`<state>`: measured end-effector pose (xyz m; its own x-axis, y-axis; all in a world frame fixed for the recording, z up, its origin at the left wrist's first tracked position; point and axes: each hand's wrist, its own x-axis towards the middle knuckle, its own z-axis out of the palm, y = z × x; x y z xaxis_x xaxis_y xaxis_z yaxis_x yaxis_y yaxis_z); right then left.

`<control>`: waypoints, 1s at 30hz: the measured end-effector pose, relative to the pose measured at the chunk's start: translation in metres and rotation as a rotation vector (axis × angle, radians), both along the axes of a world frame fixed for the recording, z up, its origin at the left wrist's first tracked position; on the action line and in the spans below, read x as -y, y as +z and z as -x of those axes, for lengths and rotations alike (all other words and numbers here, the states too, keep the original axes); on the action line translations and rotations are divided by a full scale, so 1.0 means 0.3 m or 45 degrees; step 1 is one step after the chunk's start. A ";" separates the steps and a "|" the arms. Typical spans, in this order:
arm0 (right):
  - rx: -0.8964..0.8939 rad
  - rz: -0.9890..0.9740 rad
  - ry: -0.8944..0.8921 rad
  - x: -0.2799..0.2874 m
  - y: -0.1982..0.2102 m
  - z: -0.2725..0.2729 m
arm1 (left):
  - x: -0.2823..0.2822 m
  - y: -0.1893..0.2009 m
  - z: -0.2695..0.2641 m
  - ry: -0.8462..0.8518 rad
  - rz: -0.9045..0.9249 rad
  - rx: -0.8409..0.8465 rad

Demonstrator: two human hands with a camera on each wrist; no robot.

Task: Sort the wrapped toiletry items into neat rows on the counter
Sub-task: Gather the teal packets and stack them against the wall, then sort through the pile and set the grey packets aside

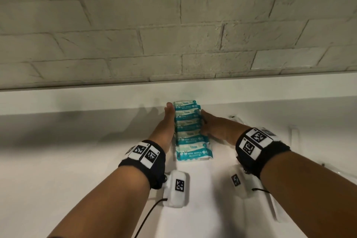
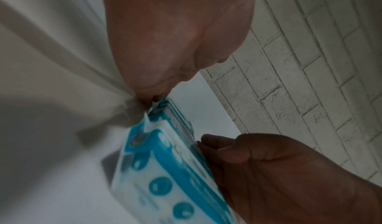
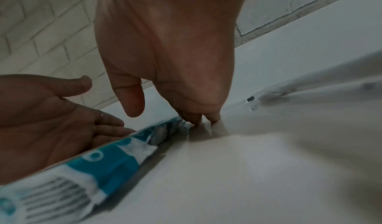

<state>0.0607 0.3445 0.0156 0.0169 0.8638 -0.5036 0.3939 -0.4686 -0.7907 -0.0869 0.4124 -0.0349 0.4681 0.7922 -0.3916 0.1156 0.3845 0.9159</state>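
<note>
Several teal-and-white mini wipes packs [image 1: 190, 131] lie overlapped in one column running from the back ledge toward me on the white counter [image 1: 77, 160]. My left hand [image 1: 169, 120] lies flat along the column's left side, fingers straight. My right hand [image 1: 209, 124] presses against the right side, fingertips at the pack edges. In the left wrist view my left palm [image 2: 175, 39] meets the packs [image 2: 165, 170], with the right hand [image 2: 258, 162] opposite. In the right wrist view the right hand [image 3: 175, 56] has its fingertips on the counter beside the packs [image 3: 103, 162], facing the flat left hand [image 3: 51, 121].
Clear-wrapped items [image 1: 293, 131] lie on the counter to the right, one more near my right forearm [image 1: 276, 210]. A raised white ledge [image 1: 251, 91] and a pale brick wall [image 1: 173, 25] close off the back. A clear wrapper with a small dark piece [image 3: 251, 99] shows in the right wrist view.
</note>
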 end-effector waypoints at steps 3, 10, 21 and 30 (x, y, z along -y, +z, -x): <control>-0.054 0.002 -0.076 -0.014 -0.004 -0.023 | -0.081 -0.068 -0.016 0.019 0.000 -0.107; 0.036 0.002 -0.036 -0.087 -0.026 -0.034 | -0.152 -0.122 -0.038 0.064 0.005 -0.145; 0.733 -0.124 0.053 0.089 0.076 -0.224 | 0.082 0.125 0.010 0.015 -0.409 -0.492; 0.806 0.132 0.409 0.542 0.044 -0.402 | 0.428 0.147 -0.108 -0.277 -0.678 -0.482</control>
<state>0.1813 0.1819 0.0286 0.0859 0.8233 -0.5611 0.8935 -0.3128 -0.3222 -0.0547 0.2841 0.0093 0.5458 0.8256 -0.1430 0.4881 -0.1745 0.8552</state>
